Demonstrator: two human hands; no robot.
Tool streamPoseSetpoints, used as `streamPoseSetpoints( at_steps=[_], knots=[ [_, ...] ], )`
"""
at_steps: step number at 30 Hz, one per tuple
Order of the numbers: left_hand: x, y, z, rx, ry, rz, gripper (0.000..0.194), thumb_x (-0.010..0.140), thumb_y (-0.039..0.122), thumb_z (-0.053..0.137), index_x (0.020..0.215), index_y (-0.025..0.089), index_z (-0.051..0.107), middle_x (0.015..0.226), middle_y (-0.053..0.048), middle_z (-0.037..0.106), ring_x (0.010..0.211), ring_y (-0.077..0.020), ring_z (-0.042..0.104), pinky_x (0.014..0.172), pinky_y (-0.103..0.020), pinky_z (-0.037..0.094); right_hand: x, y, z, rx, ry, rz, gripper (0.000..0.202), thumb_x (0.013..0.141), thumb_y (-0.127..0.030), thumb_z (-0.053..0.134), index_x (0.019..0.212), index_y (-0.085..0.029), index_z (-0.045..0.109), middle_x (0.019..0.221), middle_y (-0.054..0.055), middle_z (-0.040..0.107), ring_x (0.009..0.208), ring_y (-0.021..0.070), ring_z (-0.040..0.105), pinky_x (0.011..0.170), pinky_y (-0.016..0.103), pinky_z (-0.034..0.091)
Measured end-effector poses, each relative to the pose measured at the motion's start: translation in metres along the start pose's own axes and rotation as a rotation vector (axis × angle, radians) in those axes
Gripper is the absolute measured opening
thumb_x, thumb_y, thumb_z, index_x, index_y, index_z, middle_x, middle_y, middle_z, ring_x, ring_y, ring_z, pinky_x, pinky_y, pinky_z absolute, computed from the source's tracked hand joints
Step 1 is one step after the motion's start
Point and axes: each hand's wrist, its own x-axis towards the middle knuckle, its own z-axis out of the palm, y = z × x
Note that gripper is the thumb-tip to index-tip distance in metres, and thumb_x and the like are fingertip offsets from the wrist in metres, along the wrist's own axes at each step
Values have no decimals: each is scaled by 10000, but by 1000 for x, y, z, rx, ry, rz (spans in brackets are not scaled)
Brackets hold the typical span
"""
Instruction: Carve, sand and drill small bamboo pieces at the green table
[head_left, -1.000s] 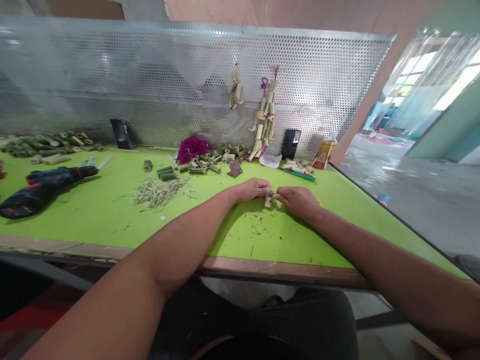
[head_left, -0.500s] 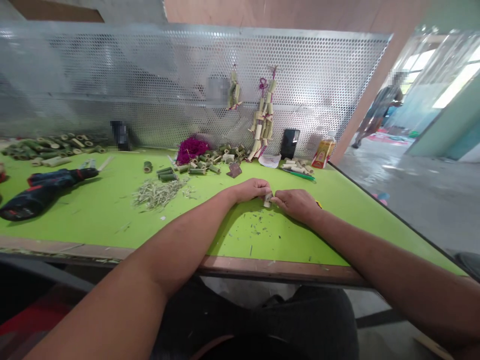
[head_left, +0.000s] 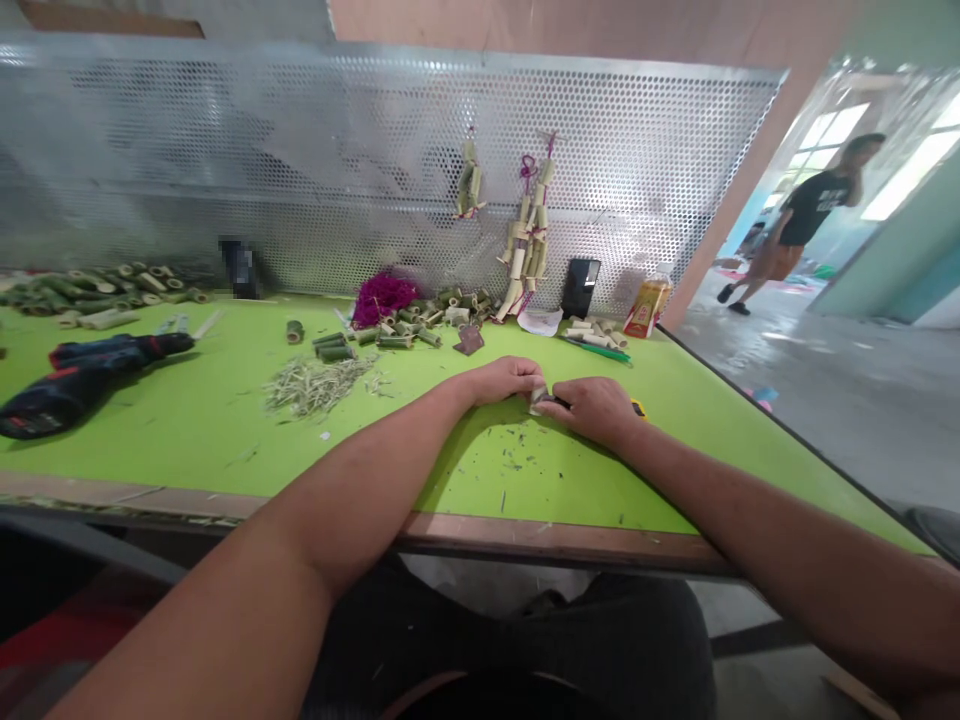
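Observation:
My left hand (head_left: 504, 380) is closed on a short, pale bamboo piece (head_left: 535, 403) just above the green tabletop. Close to its right side, my right hand (head_left: 598, 407) wraps round a utility knife (head_left: 639, 409). Only the knife's yellow and black end and a dark front part show; the fingers cover the rest. Its front part points at the bamboo piece, and I cannot tell if the blade touches it. Small dark shavings (head_left: 513, 452) are scattered below both hands.
A cordless drill (head_left: 97, 370) lies at left, near stacked green bamboo pieces (head_left: 90, 290). Pale shavings (head_left: 315, 385), purple string (head_left: 384, 298), a phone (head_left: 580, 287) and a bottle (head_left: 647, 304) are along the table. Strung bamboo (head_left: 519, 250) hangs on the mesh. A person (head_left: 814, 215) walks at right.
My right hand has shifted slightly, and more of the knife's dark front part and yellow end shows. My left hand stays in place. The person in the background has moved rightward.

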Motion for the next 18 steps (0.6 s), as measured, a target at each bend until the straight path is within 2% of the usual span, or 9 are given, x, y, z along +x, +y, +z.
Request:
streamPoseSetpoints(
  at_steps=[4, 9, 12, 15, 18],
  knots=[
    [1, -4, -1, 6, 49, -14, 354, 840, 483, 543, 786, 135, 582, 692, 8, 569, 624, -96, 463, 615, -233, 357, -3, 0, 0, 10, 12, -93, 609, 885, -703, 331, 779, -220, 687, 699, 51, 673, 596, 160, 510, 551, 300, 134],
    [-3, -1, -2, -18, 49, -16, 341, 840, 464, 555, 832, 128, 612, 720, 1, 594, 650, -97, 486, 628, -227, 368, -1, 8, 0, 70, 0, 22, 561, 840, -722, 410, 834, -217, 654, 733, 42, 668, 624, 165, 514, 550, 291, 154],
    [-4, -1, -3, -19, 37, -26, 336, 840, 457, 558, 868, 130, 627, 740, 1, 603, 664, -98, 493, 636, -223, 375, 0, 10, 1, 120, 15, 93, 499, 909, -625, 363, 886, -214, 644, 774, 46, 675, 659, 169, 535, 564, 289, 191],
    [-3, -2, -2, -40, 34, -19, 333, 839, 457, 562, 863, 129, 620, 747, 0, 611, 677, -99, 507, 662, -226, 390, 1, 11, 3, 147, 11, 73, 436, 957, -504, 332, 895, -211, 650, 798, 51, 684, 685, 168, 554, 590, 287, 233],
    [-3, 0, -1, -59, 29, -25, 334, 836, 462, 567, 844, 130, 606, 755, -2, 621, 683, -101, 521, 674, -229, 400, 3, 11, 4, 144, -10, 40, 419, 931, -532, 393, 887, -217, 666, 815, 57, 695, 714, 180, 575, 608, 285, 266]
  ],
)
